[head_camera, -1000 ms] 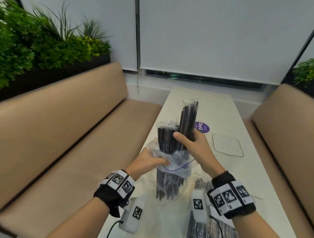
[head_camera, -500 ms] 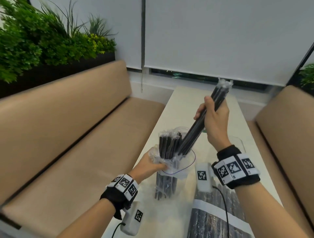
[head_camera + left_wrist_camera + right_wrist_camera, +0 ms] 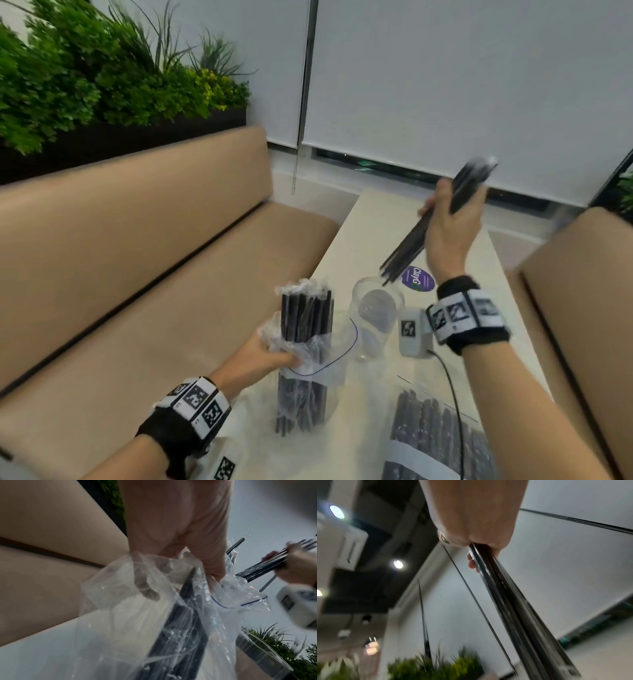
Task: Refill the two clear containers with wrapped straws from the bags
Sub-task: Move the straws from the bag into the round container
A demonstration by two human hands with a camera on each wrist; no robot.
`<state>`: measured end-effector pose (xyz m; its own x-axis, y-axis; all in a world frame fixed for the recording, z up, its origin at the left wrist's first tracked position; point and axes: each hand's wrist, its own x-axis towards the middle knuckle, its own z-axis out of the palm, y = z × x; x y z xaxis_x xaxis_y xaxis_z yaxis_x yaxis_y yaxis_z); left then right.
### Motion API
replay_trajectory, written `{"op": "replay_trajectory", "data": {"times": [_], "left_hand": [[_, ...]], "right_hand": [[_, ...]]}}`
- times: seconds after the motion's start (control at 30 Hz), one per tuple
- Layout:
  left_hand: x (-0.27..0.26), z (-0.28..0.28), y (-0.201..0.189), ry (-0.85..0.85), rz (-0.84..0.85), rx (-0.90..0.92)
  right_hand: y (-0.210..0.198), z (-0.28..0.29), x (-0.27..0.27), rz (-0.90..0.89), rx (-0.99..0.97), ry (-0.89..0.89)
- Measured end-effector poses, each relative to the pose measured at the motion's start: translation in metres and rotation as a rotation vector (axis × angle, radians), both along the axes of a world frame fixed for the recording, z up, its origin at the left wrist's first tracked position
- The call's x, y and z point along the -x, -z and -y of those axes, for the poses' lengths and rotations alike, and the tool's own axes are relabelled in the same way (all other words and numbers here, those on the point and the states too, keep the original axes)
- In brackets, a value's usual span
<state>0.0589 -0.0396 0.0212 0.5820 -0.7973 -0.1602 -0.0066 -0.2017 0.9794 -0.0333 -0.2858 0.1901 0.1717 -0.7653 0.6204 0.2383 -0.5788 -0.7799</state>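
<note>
My left hand [image 3: 274,353] grips the crumpled mouth of a clear zip bag [image 3: 308,373] that stands upright on the table, black wrapped straws [image 3: 306,318] sticking out of its top. In the left wrist view the fingers [image 3: 145,588] show through the bag's plastic [image 3: 137,615]. My right hand [image 3: 448,222] is raised and grips a bundle of black wrapped straws [image 3: 411,243], tilted, its lower ends just above a clear round container [image 3: 376,308] that looks empty. The right wrist view shows the bundle [image 3: 510,601] running out of my fist [image 3: 471,520].
A second bag of black straws [image 3: 431,438] lies flat at the near right of the pale table [image 3: 370,226]. A purple round sticker [image 3: 418,279] is beyond the container. Tan benches [image 3: 137,274] flank the table; plants [image 3: 85,78] are behind the left one.
My right hand has lifted the bundle fully out of the bag and carried it right, over the clear container. The left hand still holds the bag upright.
</note>
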Motion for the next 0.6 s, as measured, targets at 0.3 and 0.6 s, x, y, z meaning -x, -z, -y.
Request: {"op": "replay_trajectory", "data": {"times": [0.3, 0.6], "left_hand": [[-0.005, 0.002, 0.004, -0.017, -0.029, 0.039], [0.004, 0.006, -0.010, -0.037, -0.054, 0.052]], "right_hand": [[0.121, 0.022, -0.027, -0.482, -0.387, -0.111], [0.074, 0.032, -0.008, -0.733, -0.070, -0.022]]}}
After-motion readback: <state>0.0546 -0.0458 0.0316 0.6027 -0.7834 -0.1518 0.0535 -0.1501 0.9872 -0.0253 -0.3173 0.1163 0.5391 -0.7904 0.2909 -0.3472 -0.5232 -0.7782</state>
